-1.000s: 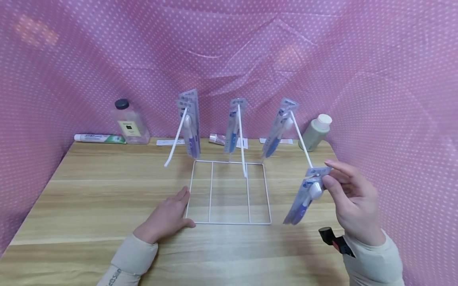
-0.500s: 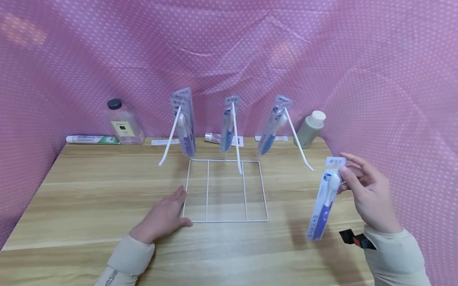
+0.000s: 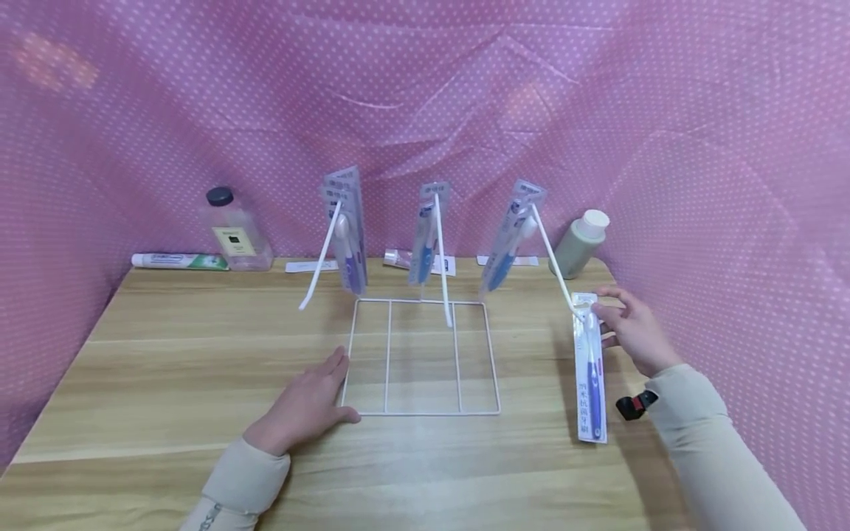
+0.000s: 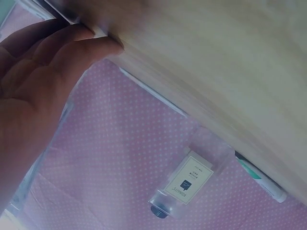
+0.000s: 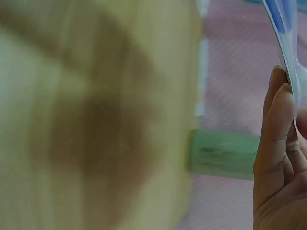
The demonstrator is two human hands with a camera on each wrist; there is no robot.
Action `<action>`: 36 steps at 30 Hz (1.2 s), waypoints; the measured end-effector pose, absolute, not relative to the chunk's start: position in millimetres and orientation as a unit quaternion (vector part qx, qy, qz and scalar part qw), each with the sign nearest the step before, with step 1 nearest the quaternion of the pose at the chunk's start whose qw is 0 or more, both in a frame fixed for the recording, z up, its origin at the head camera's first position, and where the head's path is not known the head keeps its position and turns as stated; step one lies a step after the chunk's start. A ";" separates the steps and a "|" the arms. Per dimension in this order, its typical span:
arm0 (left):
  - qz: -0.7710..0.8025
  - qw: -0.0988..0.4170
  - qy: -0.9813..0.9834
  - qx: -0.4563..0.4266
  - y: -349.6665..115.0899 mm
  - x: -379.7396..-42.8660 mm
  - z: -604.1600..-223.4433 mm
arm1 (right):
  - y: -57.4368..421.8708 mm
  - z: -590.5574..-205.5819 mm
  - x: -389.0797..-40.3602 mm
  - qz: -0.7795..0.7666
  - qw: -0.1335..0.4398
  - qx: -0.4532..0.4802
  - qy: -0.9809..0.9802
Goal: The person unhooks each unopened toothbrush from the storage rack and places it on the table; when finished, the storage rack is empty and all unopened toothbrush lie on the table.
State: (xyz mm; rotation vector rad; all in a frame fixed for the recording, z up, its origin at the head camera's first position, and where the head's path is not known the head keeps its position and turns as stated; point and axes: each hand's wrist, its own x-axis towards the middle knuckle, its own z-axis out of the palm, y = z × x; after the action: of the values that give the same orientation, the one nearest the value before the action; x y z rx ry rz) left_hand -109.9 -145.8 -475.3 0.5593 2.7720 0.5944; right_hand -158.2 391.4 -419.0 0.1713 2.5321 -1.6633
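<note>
My right hand (image 3: 634, 332) pinches the upper edge of a packaged purple toothbrush (image 3: 591, 383) between thumb and fingers. The pack hangs upright, its top overlapping the tip of the rack's right hook (image 3: 549, 252) in the head view. In the right wrist view the pack (image 5: 283, 28) appears edge-on against the fingers. My left hand (image 3: 305, 402) rests with extended fingers at the front left corner of the white wire rack (image 3: 425, 414). Packaged toothbrushes hang far back on the rack: purple ones (image 3: 352, 251) at left, blue ones (image 3: 425, 243) in the middle and at right (image 3: 508, 247).
Along the table's back edge stand a pink bottle with a black cap (image 3: 235, 236) and a green bottle with a white cap (image 3: 581, 240). Toothpaste tubes (image 3: 179, 261) and white strips (image 3: 311, 266) lie there too. Pink dotted cloth (image 3: 425, 88) surrounds the wooden table (image 3: 166, 354).
My right hand first drew the toothbrush pack right and away from the hook, then brought it back left to the hook's tip, turning it more upright. The left hand stays at the rack.
</note>
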 end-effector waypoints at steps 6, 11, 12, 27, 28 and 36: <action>0.201 0.119 0.953 0.192 -148.2 -107.6 -477.7 | 391.1 -451.0 -182.6 -0.543 0.111 0.066 0.830; 0.199 0.119 0.953 0.194 -146.7 -110.0 -476.7 | 394.0 -470.3 -194.4 -0.530 0.140 0.079 0.833; 0.198 0.119 0.953 0.193 -146.7 -110.4 -476.6 | 394.1 -473.3 -196.3 -0.527 0.145 0.083 0.833; 0.194 0.119 0.956 0.186 -148.0 -107.7 -475.1 | 376.5 -476.5 -201.9 -0.448 0.130 0.074 0.881; 0.194 0.119 0.956 0.186 -147.9 -107.7 -475.2 | 376.2 -476.8 -202.2 -0.445 0.128 0.075 0.883; 0.195 0.124 0.955 0.184 -147.0 -107.6 -474.9 | 376.9 -479.3 -205.7 -0.387 0.116 0.072 0.912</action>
State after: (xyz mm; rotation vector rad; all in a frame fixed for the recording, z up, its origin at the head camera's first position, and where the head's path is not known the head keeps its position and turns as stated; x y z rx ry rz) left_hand -107.6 -147.0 -474.9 0.5353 2.7849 0.5688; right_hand -205.7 376.9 -479.3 0.2102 2.6707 -1.1348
